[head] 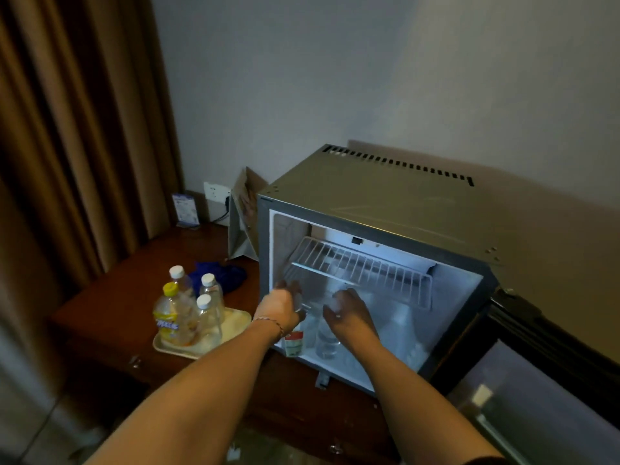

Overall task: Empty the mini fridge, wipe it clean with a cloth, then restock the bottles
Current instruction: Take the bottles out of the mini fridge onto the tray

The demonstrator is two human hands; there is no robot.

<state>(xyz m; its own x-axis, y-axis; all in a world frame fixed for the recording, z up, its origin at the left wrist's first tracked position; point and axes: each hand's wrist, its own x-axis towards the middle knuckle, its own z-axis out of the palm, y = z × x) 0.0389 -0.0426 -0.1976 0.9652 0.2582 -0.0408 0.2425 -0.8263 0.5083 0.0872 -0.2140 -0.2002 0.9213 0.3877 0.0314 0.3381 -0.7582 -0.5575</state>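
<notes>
Both hands blur at the fridge mouth, so their grips can't be read. The fridge door point(536, 407) runs off-frame; maybe glass-fronted.

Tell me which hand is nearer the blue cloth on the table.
Left. The left hand is at the fridge's left edge, right of the blue cloth; the right hand reaches farther right, inside the fridge.

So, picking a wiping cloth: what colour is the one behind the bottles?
Blue, the cloth on the desk; head view.

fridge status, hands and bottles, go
Both hands, left hand and right hand, inside fridge, each on a clear bottle. Four bottles on tray. Nothing blocking.
</notes>
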